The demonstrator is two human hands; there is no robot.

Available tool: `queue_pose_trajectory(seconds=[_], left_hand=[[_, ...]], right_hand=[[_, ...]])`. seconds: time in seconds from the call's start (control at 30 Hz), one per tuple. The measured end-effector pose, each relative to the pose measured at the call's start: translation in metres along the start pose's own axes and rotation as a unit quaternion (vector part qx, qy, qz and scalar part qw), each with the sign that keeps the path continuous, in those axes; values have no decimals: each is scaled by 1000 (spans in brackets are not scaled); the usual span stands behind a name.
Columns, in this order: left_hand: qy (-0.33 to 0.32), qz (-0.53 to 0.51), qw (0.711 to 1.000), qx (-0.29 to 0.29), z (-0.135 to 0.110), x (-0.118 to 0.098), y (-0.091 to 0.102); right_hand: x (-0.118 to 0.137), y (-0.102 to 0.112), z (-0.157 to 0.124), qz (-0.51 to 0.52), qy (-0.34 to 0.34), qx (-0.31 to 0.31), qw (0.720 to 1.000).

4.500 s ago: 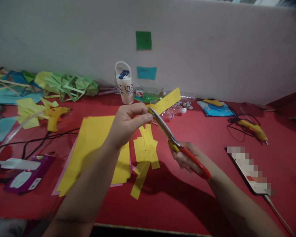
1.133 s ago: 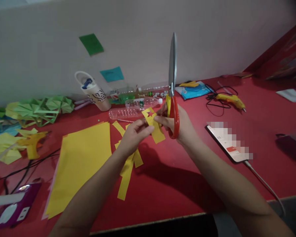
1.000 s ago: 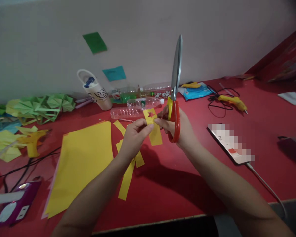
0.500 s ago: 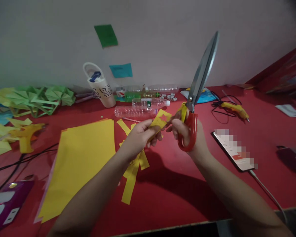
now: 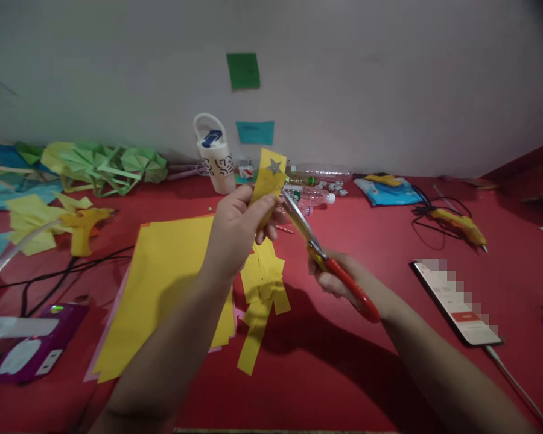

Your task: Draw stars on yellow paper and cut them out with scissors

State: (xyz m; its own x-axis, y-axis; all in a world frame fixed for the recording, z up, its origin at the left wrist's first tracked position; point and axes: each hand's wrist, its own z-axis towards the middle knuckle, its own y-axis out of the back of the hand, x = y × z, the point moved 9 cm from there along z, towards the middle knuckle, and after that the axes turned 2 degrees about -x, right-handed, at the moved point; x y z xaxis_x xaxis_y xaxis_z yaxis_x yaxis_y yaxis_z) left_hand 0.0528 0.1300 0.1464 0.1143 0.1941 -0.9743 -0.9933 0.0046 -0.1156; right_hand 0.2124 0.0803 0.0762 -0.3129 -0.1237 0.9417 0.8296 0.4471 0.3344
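Pinched in my left hand (image 5: 235, 232) is a yellow paper strip (image 5: 268, 175), held upright, with a star-shaped hole near its top. My right hand (image 5: 344, 277) grips large scissors (image 5: 314, 244) by their red and yellow handles. The blades point up and left, with their tips at the right edge of the strip; whether they have closed on the paper I cannot tell. Below the hands, yellow paper strips (image 5: 265, 283) lie in a loose pile. A stack of yellow paper sheets (image 5: 172, 271) sits to the left, partly behind my left forearm.
A white tumbler (image 5: 219, 169) and plastic bottles (image 5: 321, 173) stand or lie along the wall. At left are a yellow glue gun (image 5: 84, 229), folded green paper (image 5: 104, 166) and a purple power strip (image 5: 40, 343). To the right are a phone (image 5: 457, 304) and another glue gun (image 5: 459, 226).
The scissors have swung from pointing upward to pointing left at the strip. My left hand has raised the strip and turned it upright. The view has shifted left.
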Motion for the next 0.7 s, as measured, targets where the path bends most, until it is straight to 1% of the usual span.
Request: queue_pose_trajectory(seconds=[0.1, 0.23, 0.33, 0.53, 0.7], left_hand=[[-10, 6, 1000, 9, -3, -3, -3], [-11, 7, 1000, 23, -7, -6, -7], [-18, 7, 999, 37, -8, -8, -10], [-34, 5, 999, 35, -9, -9, -9], [-20, 3, 999, 41, -10, -7, -10]], right_hand=[[1, -2, -2, 20, 0, -4, 1000], [4, 1, -4, 14, 5, -14, 1000], [6, 1, -5, 16, 0, -10, 1000], [7, -2, -6, 25, -14, -1, 1000], [6, -4, -6, 45, -26, 11, 999]])
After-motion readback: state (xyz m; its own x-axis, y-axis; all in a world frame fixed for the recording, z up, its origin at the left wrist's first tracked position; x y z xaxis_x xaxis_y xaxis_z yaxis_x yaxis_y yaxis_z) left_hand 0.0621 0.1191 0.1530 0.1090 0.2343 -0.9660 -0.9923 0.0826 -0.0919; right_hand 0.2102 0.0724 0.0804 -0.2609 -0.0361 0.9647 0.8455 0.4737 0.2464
